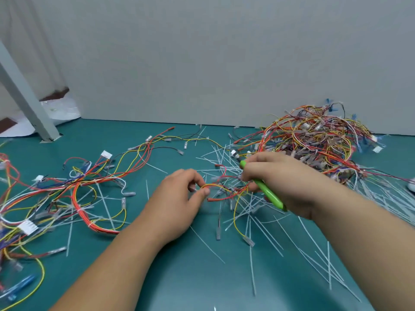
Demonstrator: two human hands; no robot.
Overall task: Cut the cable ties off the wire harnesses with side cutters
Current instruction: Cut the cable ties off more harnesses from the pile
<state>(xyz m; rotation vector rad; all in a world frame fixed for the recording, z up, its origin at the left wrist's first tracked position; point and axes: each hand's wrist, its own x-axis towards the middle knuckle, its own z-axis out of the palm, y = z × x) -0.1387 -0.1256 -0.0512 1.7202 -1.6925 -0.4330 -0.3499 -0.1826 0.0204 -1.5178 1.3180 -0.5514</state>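
My left hand pinches a small harness of red, orange and yellow wires at the middle of the green mat. My right hand grips side cutters with bright green handles; their jaws are hidden behind my fingers, close to the same harness. A big tangled pile of harnesses lies at the back right. More harnesses are spread out on the left. Several cut white cable ties are scattered around my hands.
The green mat ends at a grey wall panel behind. A grey slanted post stands at the back left, with white plastic sheeting beside it. Loose cut ties trail toward the front right.
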